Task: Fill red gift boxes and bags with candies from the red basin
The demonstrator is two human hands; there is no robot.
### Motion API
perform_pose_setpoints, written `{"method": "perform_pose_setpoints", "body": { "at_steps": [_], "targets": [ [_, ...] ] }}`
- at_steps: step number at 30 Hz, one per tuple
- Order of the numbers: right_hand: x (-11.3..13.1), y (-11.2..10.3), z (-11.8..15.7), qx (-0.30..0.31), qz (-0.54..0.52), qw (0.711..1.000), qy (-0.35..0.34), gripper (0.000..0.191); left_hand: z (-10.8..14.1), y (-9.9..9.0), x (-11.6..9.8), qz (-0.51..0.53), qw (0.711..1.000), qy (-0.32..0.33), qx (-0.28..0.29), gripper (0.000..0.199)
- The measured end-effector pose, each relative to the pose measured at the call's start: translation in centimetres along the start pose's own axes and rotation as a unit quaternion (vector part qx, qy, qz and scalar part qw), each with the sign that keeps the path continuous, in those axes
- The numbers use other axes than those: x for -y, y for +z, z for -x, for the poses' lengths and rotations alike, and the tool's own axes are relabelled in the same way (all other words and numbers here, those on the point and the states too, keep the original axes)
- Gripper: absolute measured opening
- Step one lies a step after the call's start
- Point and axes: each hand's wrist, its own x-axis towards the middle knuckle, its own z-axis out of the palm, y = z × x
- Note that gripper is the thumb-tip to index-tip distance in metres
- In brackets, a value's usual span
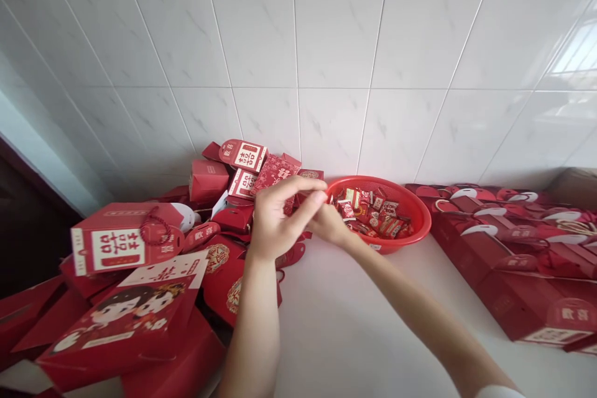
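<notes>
My left hand (pixel 280 214) is raised in front of the left rim of a red plastic basket (pixel 422 224). Its thumb and fingers come together in a pinch, and anything between them is too small or hidden to make out. Close against it is my right hand (pixel 329 222), its fingers curled in and partly covered by the left hand. Wrapped candies (pixel 385 217) in red and gold lie in the basket. Just behind my left hand are red folded gift boxes, among them a patterned box (pixel 275 174).
A heap of red gift boxes, one with a cartoon couple (pixel 130 311), covers the left side. Rows of closed red boxes (pixel 508 286) stand at the right on the white table (pixel 336 329). A tiled wall (pixel 336 130) rises behind.
</notes>
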Motion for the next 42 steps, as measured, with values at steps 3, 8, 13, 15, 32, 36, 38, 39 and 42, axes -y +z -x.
{"method": "perform_pose_setpoints", "body": {
  "at_steps": [3, 8, 13, 15, 32, 36, 38, 39, 42],
  "targets": [
    [1.5, 2.8, -4.0, -0.038, 0.027, 0.996, 0.082, 0.038, 0.0, -1.5, 0.8, 0.044, 0.989, 0.022, -0.136, 0.008],
    [2.0, 3.0, -6.6, -0.054, 0.034, 0.996, 0.068, 0.009, -0.3, -2.3, 1.1, 0.068, 0.974, 0.030, -0.215, 0.009],
    [2.0, -0.6, -5.6, -0.163, -0.016, 0.986, -0.020, 0.007, -0.5, -1.9, 1.2, 0.021, 0.975, -0.009, -0.222, 0.007],
    [2.6, -3.2, -3.9, -0.233, -0.055, 0.970, -0.051, 0.006, -0.6, -1.5, 1.4, -0.006, 0.981, -0.050, -0.190, 0.012],
    [6.1, -3.1, 12.5, -0.188, 0.047, 0.979, -0.063, 0.007, -0.3, 1.1, -1.1, -0.025, 0.911, -0.221, 0.346, 0.016],
    [6.4, -4.2, 13.8, -0.140, -0.011, 0.979, -0.147, 0.016, -0.1, 0.9, -2.2, -0.067, 0.893, -0.204, 0.396, 0.022],
    [5.8, -4.4, 14.0, -0.131, -0.032, 0.977, -0.168, 0.019, -0.2, 1.3, -2.1, -0.073, 0.879, -0.204, 0.426, 0.024],
    [5.4, -4.4, 14.0, -0.130, -0.034, 0.977, -0.167, 0.020, -0.3, 1.6, -1.9, -0.076, 0.875, -0.203, 0.433, 0.025],
    [3.8, -3.7, 13.9, -0.118, -0.019, 0.983, -0.139, 0.017, -0.6, 2.9, -0.4, -0.086, 0.884, -0.191, 0.417, 0.024]
  ]
}}
